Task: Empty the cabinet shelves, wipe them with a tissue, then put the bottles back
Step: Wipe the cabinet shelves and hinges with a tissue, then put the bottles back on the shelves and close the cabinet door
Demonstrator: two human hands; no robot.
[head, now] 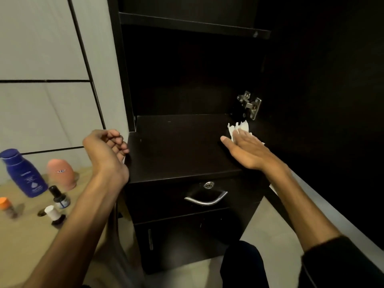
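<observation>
My right hand [246,149] lies flat on a white tissue [239,127], pressing it onto the right side of the dark lower cabinet shelf [176,146]. My left hand [108,150] hovers at the shelf's left front corner, fingers loosely curled, holding nothing. The bottles stand on the floor at the left: a tall blue lotion bottle [24,173], a pink rounded bottle [61,172], a small dark bottle with a black cap [59,197], a small white-capped bottle [54,215] and an orange-capped one [7,206]. The upper shelf [193,24] looks bare.
The cabinet door [324,90] stands open on the right, its metal hinge [249,104] just behind the tissue. Below the shelf is a drawer with a chrome handle [205,199] and a lock. A tiled wall [45,59] rises at the left. My knee [243,265] is low in front.
</observation>
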